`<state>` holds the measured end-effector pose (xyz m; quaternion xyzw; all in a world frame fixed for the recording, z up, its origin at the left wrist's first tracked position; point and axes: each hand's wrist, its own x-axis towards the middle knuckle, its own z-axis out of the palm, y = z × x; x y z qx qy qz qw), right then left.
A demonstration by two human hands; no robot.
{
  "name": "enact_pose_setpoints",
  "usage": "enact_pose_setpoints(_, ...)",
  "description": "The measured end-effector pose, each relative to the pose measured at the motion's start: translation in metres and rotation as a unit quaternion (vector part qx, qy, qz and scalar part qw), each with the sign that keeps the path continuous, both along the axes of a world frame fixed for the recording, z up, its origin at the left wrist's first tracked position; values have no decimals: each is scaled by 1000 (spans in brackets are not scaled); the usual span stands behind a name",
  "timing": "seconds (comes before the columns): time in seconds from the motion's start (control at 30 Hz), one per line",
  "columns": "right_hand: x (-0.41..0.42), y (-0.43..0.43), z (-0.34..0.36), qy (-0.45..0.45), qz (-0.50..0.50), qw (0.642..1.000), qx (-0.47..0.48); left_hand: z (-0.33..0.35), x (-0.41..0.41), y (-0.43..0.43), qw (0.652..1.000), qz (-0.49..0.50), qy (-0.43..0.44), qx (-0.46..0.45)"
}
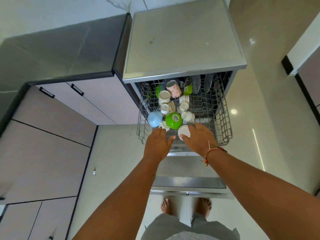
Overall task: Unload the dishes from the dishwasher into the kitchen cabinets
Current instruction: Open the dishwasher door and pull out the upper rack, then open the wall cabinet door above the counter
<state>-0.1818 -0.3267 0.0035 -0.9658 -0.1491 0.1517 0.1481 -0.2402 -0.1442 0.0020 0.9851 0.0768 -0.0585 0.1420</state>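
The dishwasher's upper wire rack (pixel 225 129) is pulled out over the open door (pixel 188 172). It holds upturned cups: a green bowl (pixel 173 120), a light blue cup (pixel 154 119), a red-patterned mug (pixel 173 88) and several white cups. My right hand (pixel 199 137) curls around a white cup (pixel 183 131) at the rack's front edge. My left hand (pixel 158 144) reaches into the front of the rack with fingers spread, its fingertips touching a small white cup (pixel 164 125).
The dishwasher's grey top (pixel 183 40) sits above the rack. A dark countertop (pixel 57 54) with pale cabinet doors (pixel 48 149) and black handles runs along the left. Glossy floor tiles lie to the right. My bare feet stand just below the door's edge.
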Motion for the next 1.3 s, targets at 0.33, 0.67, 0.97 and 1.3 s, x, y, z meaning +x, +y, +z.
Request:
enact_pose_setpoints(0.33, -41, 50, 47, -96, 4, 995, -20, 30, -26, 56, 1000, -13, -5, 23)
enact_pose_setpoints(0.67, -112, 187, 84, -181, -2, 983, -8, 63, -95, 184, 996, -60, -67, 20)
enact_pose_setpoints(0.97, -150, 329, 157, -271, 34, 962, 20, 125, -138, 322, 985, 7, -163, 63)
enact_pose_setpoints(1.3, -95, 435, 290, -391, 85, 914, 69, 271, -92, 432, 943, 48, -308, 116)
